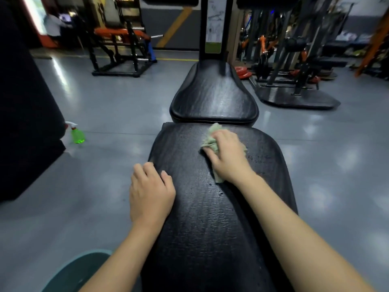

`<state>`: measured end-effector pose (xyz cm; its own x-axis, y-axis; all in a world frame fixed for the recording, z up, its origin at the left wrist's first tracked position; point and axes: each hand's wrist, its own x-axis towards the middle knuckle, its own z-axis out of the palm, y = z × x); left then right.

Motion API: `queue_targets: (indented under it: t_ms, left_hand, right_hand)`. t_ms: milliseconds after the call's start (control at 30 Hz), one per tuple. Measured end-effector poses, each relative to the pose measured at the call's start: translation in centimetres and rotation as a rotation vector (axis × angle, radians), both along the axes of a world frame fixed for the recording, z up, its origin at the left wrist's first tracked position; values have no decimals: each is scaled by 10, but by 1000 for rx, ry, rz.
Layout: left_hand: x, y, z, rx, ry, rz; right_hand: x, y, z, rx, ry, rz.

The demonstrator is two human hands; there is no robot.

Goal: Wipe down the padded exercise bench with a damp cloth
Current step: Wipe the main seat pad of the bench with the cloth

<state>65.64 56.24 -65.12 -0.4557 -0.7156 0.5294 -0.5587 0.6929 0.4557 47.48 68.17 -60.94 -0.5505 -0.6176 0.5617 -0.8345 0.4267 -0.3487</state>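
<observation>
At 7 o'clock your left hand (151, 192) is bracing the bench (202, 228), fingers bending over its edge. Toward 12, your right hand (228, 158) is gripping the bunched cloth (213, 133), wiping mid-pad; next, I'd judge, you're heading for the seat pad (214, 95).

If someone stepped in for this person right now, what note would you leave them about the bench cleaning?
The right hand grips the bunched green cloth, pressing it on the far end of the long pad.
The left hand holds that pad's left edge, fingers curled over it.
The spray bottle stands on the floor, left of the bench.
Done: the seat pad beyond shows wet-looking streaks, so it was probably wiped.
Left: the long pad's near part; a few droplets sit by the right wrist.
</observation>
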Motion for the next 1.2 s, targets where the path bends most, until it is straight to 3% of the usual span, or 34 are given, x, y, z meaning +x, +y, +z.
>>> queue_targets:
  t_ms: [133,333,500,633,800,1000,1200]
  left_hand:
    - [0,-1,0,22,-18,23]
    - [3,-7,0,79,14,-17]
    - [4,-8,2,90,25,-29]
    - [3,-7,3,127,15,-30]
    - [3,-5,2,99,33,-30]
    - [5,0,4,83,20,-25]
    - [5,1,3,36,5,-19]
  right_hand:
    - [48,-114,5,98,135,194]
    - [46,-157,23,222,272,143]
    - [18,-125,21,139,271,-24]
    - [-29,-63,26,204,295,-190]
    - [-82,45,24,203,121,-445]
    - [-70,92,14,155,114,-529]
    - [-59,57,49,264,-5,-493]
